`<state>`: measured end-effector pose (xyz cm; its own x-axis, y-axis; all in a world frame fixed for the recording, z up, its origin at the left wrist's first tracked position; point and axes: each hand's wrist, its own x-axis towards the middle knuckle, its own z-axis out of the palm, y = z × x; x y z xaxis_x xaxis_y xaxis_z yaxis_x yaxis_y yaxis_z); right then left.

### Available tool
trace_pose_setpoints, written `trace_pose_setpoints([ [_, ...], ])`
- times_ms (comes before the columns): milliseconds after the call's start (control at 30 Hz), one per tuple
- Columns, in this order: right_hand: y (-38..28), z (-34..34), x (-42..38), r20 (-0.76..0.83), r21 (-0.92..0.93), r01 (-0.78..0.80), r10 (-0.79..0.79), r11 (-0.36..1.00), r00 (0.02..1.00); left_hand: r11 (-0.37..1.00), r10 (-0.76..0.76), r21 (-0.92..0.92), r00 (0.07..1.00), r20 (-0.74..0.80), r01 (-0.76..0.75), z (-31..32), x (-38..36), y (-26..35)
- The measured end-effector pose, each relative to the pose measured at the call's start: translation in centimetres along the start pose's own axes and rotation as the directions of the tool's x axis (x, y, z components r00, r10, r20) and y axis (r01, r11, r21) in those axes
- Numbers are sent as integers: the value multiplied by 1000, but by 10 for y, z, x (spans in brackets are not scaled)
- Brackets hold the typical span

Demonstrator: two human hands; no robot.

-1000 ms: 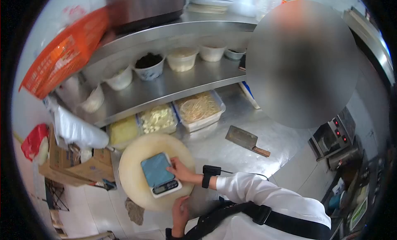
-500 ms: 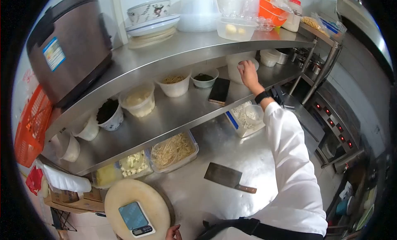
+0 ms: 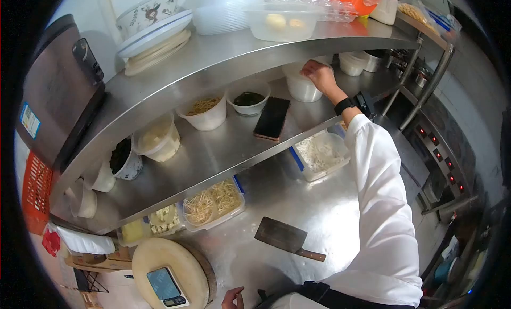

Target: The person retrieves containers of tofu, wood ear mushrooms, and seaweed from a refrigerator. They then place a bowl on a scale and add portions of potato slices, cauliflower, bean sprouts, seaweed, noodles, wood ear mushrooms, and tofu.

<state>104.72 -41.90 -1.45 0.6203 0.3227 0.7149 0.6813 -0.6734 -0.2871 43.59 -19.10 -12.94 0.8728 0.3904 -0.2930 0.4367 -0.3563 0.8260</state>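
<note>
My right hand (image 3: 318, 75) reaches onto the middle shelf, over a white plastic tub (image 3: 304, 89). Its fingers are curled together at the tub's top; what they pinch is hidden. A black band circles that wrist. At the bottom edge my left hand (image 3: 233, 297) shows only in part, loosely bent, fingers apart and nothing visible in it. Close to the tub lies a dark phone (image 3: 272, 119). Below, on the steel counter, a cleaver (image 3: 282, 235) lies flat with its wooden handle to the right. A digital scale (image 3: 167, 287) rests on a round chopping block (image 3: 141, 256).
Along the shelf stand a bowl of dark greens (image 3: 248, 99), a tub of pale strips (image 3: 204, 106) and several other tubs. Under the shelf edge are a bean sprout box (image 3: 213, 202) and a white-filled box (image 3: 319, 154). A rice cooker (image 3: 58, 96) stands upper left.
The view has shifted and tilted slightly. My right hand stays at the tub, its fingers now more curled in over the top. My left hand remains low at the bottom edge.
</note>
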Motion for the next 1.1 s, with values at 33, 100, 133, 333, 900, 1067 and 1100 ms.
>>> trace_pose_setpoints([
  [33,2,-5,-2,-7,-4,-7,7,1000,1000,998,-47,-52,999,0,47,0,-1,9],
  [100,5,-19,-3,-251,30,41,-32,999,968,999,37,8,999,19,-37,0,2,5],
  [133,0,-28,-7,-272,206,23,35,978,962,991,113,60,993,37,-115,-1,3,5],
  [333,-42,-99,-56,-415,-125,163,-201,979,887,947,293,-168,951,98,-275,12,30,-33],
  [900,-307,-201,-284,-133,454,181,-134,872,982,358,642,-933,736,214,-40,7,14,147],
  [1067,-354,-212,-319,50,764,-29,-14,645,999,303,700,-941,705,115,-148,-1,-6,144],
  [1100,-359,-214,-323,60,754,-51,9,654,998,311,695,-943,705,139,-121,0,-7,144],
])
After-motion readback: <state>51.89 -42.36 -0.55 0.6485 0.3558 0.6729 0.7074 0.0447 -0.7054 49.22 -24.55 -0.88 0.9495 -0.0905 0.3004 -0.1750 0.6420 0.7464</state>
